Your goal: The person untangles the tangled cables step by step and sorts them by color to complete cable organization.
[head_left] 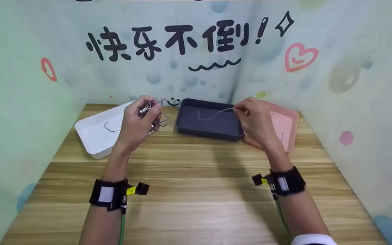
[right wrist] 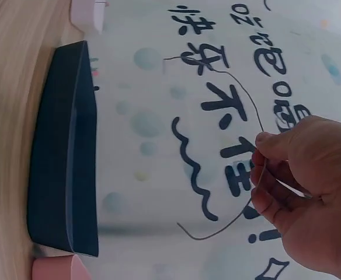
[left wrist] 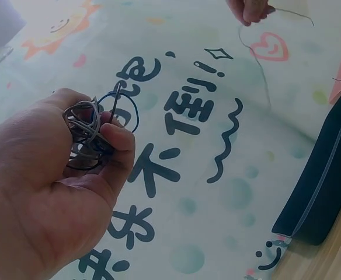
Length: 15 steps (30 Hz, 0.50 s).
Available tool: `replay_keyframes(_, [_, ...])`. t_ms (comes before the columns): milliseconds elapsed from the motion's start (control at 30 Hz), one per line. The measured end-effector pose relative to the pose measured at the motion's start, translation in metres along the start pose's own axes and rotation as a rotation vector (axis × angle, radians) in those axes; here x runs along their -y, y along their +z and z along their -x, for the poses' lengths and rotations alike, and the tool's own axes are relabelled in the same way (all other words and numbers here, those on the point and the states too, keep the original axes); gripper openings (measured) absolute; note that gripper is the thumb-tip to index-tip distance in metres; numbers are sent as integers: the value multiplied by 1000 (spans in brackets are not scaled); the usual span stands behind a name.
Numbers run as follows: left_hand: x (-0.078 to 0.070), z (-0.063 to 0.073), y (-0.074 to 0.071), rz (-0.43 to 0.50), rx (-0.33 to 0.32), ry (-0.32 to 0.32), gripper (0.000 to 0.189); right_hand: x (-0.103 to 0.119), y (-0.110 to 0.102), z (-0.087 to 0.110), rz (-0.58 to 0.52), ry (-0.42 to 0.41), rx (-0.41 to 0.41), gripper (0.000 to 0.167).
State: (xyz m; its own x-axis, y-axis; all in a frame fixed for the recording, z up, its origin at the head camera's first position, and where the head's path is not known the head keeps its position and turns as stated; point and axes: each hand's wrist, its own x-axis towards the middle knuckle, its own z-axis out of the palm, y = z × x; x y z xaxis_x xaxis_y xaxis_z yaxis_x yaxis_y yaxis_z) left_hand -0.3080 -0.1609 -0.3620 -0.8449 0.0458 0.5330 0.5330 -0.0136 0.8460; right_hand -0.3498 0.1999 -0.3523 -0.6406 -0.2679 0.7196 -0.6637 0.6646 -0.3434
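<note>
Wood-grained surface (head_left: 189, 204) ran up to a pale backdrop (head_left: 162, 78) printed with black lettering. Three shallow trays stood along its far edge: white tray (head_left: 92, 136) at left, dark tray (head_left: 208, 127) in the middle, pink tray (head_left: 290, 125) at right. The left hand (head_left: 135, 124) gripped a tangled bundle of wires (left wrist: 87, 134), fingers curled round it, before the white tray. The right hand (head_left: 257, 117) pinched one thin wire (right wrist: 253, 101) between thumb and fingers; its loose end showed over the dark tray. Single bent wires (head_left: 111, 131) lay in the white and pink trays.
</note>
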Motion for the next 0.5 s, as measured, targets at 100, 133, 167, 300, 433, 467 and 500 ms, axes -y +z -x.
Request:
replay_keyframes(100, [-1,0,1,12,3,5,6,-9,22,-14,9,42,93,10])
replay_keyframes(133, [-1,0,1,15,1,5,7,-12,31,-18,14,49,122,11])
replay_keyframes(167, [-1,0,1,20,1,7,7,-16,39,-21,22,51,149,11])
replay_keyframes(300, [-3,0,2,53,15,3,8,-30,72,-28,65,56,241,12])
replay_keyframes(433, [-4,1,3,74,21,-11,10,-42,98,-26,143,108,308,13])
replay_keyframes(467, [-4,1,4,79,22,-13,10,-45,104,-24,163,126,317,13])
replay_keyframes(500, [-4,0,4,81,20,-15,11,-48,108,-23,181,147,327,14])
